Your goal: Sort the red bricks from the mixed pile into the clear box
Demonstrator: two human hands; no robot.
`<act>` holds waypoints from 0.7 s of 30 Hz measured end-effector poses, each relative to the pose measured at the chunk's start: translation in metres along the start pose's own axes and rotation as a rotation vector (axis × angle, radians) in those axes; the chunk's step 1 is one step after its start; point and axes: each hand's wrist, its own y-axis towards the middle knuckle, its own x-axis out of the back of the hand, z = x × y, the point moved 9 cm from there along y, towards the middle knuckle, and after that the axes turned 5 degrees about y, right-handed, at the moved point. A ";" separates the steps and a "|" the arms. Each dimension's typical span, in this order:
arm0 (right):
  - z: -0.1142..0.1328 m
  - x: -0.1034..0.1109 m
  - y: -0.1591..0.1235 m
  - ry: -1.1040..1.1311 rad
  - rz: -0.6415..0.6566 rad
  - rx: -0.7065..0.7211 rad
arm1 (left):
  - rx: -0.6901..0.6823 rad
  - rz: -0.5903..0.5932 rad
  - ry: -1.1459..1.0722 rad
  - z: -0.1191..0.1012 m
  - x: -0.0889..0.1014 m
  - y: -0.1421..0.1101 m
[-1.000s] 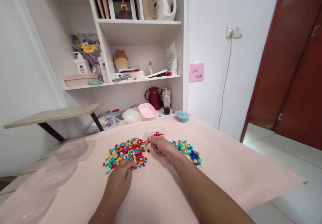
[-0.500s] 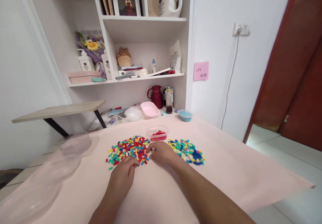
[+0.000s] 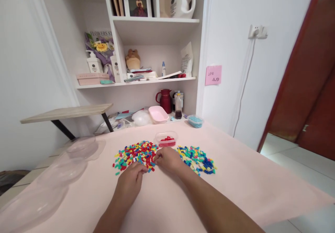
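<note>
A mixed heap of small coloured plastic pieces lies on the pink-covered table. My left hand rests at its front edge with curled, closed fingers; whatever they hold, if anything, is hidden. At the heap's right edge, the fingers of my right hand are pinched together among red pieces, and I cannot see what is between them. Just behind that hand stands a clear plastic container with red pieces inside. Right of it spreads a second pile of pieces, mostly green, yellow, blue and white.
Clear plastic lids or trays line the left side of the table. A tub of light blue pieces sits at the back right. Behind are a pink basin, a red jug and a bottle of dark liquid.
My right hand has come back from the clear container to the right edge of the mixed heap, and its fingers have closed. My left hand stays by the heap. The view has turned slightly left.
</note>
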 end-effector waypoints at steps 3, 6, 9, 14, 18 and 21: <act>-0.006 0.007 0.005 0.171 -0.040 -0.021 | 0.001 0.003 0.008 0.000 0.000 0.001; -0.009 0.007 0.008 0.552 -0.014 -0.052 | -0.007 -0.002 0.011 -0.001 0.000 0.001; 0.000 -0.002 0.005 1.134 0.090 -0.103 | -0.020 -0.014 0.011 -0.001 0.001 0.001; 0.016 -0.005 -0.001 1.587 0.169 -0.152 | -0.021 -0.016 0.000 0.002 -0.001 0.002; 0.005 -0.003 0.001 1.687 0.099 -0.260 | -0.031 -0.014 -0.007 0.001 -0.001 0.001; 0.001 -0.009 0.002 1.711 0.161 -0.336 | -0.030 -0.014 -0.007 -0.001 0.000 0.002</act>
